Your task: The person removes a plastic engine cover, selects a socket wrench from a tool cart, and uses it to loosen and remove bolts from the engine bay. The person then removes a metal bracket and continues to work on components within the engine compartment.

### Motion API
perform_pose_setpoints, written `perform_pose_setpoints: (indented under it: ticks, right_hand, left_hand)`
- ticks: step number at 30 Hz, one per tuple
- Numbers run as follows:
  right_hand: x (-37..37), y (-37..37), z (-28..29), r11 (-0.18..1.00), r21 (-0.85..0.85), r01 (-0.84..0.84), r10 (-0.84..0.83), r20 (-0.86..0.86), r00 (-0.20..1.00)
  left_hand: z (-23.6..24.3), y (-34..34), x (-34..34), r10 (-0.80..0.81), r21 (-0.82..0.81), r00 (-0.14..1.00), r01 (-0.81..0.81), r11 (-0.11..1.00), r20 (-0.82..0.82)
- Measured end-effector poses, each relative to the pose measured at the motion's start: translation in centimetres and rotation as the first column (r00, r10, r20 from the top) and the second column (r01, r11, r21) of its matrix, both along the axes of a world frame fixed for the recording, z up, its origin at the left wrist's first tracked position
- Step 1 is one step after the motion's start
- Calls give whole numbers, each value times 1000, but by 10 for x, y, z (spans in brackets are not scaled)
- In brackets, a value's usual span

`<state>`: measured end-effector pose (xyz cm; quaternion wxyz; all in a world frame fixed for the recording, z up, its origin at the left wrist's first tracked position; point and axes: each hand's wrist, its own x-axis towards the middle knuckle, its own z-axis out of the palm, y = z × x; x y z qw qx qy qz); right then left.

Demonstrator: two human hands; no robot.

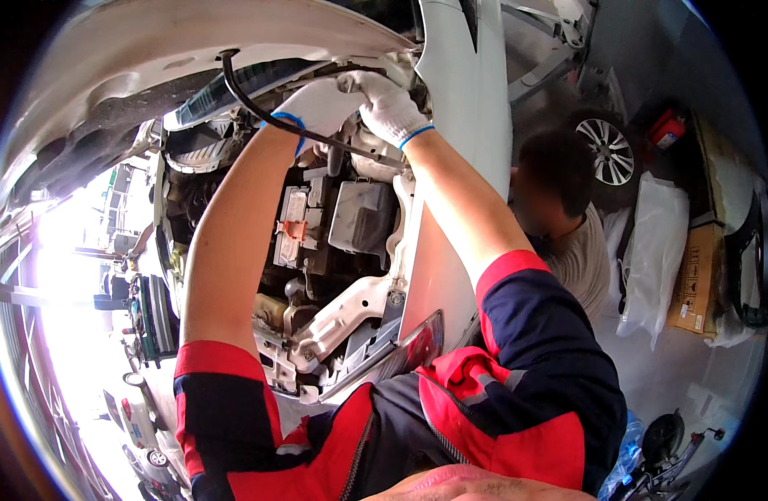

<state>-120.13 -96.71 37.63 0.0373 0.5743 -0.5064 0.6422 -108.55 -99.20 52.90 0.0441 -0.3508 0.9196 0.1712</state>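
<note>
My left hand [324,107] and my right hand [390,108], both in white knit gloves with blue cuffs, meet at the far side of a car's engine bay. Their fingers are curled close together, and what lies between them is hidden by the gloves. A black hood prop rod [263,108] rises to the raised white hood [317,21] and passes in front of my left wrist. Nearer me sit a battery [290,250] with an orange terminal cover [294,230] and a grey lidded box [359,219].
A white fender [463,125] and headlight [421,342] border the bay. Another person [568,225] is low beside the car on the right. Beyond are a wheel [605,152], a plastic-wrapped panel [655,250], a cardboard box [695,280] and a red container [668,129].
</note>
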Motion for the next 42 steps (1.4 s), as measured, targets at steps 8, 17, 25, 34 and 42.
perform_pose_setpoints:
  ticks: [8, 17, 25, 34, 42]
  right_hand:
    - [3, -2, 0, 996, 88, -17, 15, 18, 1000]
    - [6, -5, -9, 996, 48, 78, -77, -22, 997]
    - [6, 2, 1, 968, 252, 7, -2, -23, 1000]
    - [5, 4, 2, 923, 356, 145, -123, -84, 989]
    - [10, 0, 5, 947, 288, 139, -131, -47, 990]
  left_hand:
    - [-6, -8, 3, 105, -230, 989, -78, 970, 104]
    - [-18, -14, 8, -21, -613, 997, 59, 788, 70]
    - [-23, -30, 14, -363, -770, 932, 243, 590, 15]
    - [-20, -9, -2, -19, -446, 1000, 6, 895, -25]
    - [-21, -28, -2, 109, 143, 994, -110, 984, 15]
